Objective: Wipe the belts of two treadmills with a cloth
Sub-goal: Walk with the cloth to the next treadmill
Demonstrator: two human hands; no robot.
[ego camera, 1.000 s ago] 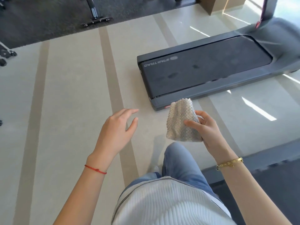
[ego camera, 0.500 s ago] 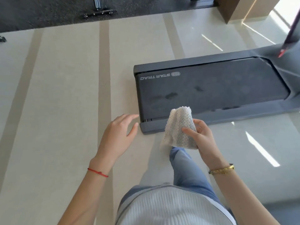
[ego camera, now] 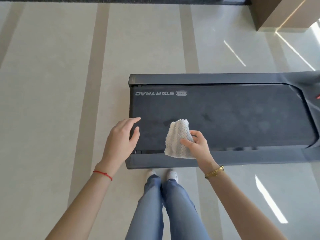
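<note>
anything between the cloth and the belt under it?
Nothing visible. The right hand holds the cloth over the near part of the belt, whose surface below it lies bare. The left hand hangs open off to the side, at the belt's end.

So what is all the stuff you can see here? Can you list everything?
treadmill: one, dark grey, on the floor ahead
belt: one, black with smudges, on the treadmill
cloth: one, white, bunched, above the belt's near edge
floor: pale with beige stripes
column: one, brown, top right
shoes: two, white, beside the treadmill
left hand: empty, fingers relaxed, red string at wrist
right hand: grips the cloth, gold bracelet at wrist
</note>
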